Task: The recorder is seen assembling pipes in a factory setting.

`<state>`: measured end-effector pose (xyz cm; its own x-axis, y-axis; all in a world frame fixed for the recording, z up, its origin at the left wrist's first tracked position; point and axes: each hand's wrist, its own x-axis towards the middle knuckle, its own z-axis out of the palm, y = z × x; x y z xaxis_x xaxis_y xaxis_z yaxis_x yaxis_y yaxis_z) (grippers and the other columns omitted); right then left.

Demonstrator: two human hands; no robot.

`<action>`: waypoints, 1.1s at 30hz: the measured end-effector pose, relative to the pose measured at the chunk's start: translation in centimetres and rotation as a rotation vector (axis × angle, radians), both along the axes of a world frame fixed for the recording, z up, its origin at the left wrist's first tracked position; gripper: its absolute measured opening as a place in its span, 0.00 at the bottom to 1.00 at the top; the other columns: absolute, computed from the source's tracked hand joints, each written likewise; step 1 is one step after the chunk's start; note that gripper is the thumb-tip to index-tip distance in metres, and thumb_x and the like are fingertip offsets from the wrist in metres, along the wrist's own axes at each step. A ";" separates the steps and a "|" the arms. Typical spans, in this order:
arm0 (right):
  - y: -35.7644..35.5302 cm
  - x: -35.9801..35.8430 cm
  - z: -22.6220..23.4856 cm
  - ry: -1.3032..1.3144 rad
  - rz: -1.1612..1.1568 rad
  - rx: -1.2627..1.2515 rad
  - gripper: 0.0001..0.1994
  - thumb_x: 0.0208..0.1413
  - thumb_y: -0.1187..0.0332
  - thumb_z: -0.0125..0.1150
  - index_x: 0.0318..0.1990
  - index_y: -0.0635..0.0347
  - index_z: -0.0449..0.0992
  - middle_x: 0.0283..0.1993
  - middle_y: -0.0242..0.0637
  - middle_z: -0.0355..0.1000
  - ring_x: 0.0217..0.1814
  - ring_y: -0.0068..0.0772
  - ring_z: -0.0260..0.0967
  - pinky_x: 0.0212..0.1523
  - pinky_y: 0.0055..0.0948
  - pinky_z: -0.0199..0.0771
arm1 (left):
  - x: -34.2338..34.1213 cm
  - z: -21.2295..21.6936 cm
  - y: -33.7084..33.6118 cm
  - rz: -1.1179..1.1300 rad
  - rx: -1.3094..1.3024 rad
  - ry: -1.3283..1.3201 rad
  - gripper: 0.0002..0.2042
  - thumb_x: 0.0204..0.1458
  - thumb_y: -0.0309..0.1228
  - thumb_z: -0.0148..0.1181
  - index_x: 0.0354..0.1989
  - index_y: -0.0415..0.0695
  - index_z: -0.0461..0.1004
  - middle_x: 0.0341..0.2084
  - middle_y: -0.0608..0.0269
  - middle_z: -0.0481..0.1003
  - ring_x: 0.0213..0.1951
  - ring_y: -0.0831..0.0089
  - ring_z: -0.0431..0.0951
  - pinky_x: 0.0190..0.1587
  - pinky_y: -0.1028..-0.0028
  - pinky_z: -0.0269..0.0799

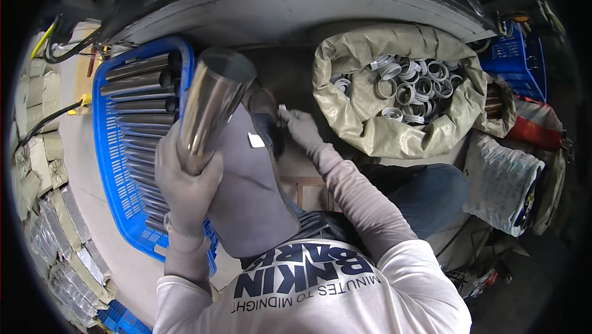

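Observation:
My gloved left hand (189, 180) is wrapped round the lower end of a shiny metal tube (213, 109), which tilts up and to the right. Beneath the tube, a grey pad (253, 192) lies over my lap with a small white patch (256, 141) on it. To the right of the tube and apart from it, my gloved right hand (301, 129) has its fingers pinched together. A tiny white piece (282, 107) shows at those fingertips; its kind is too small to tell.
A blue basket (102, 143) of stacked metal tubes (145, 121) stands at the left. At the right, an open woven sack (345, 127) holds many light grey rings (404, 93). Wrapped bundles (68, 241) line the far left. A metal panel (296, 10) spans the back.

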<state>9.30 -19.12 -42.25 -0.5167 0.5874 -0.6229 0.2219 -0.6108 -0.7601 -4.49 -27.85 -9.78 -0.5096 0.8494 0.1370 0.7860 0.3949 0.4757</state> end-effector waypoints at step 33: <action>2.2 17.4 26.0 -0.101 -0.438 1.282 0.10 0.63 0.78 0.55 0.45 0.64 0.82 0.46 0.46 0.82 0.49 0.43 0.81 0.51 0.36 0.80 | 7.3 -0.2 3.2 -0.772 -0.053 0.246 0.30 0.36 0.33 0.74 0.53 0.43 0.74 0.37 0.54 0.77 0.44 0.51 0.79 0.49 0.55 0.73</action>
<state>26.72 -16.87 -16.22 -0.1247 0.8805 0.4574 0.2823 0.4734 -0.8344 2.80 -24.65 -9.97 0.2621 0.9578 0.1181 0.9257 -0.2841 0.2496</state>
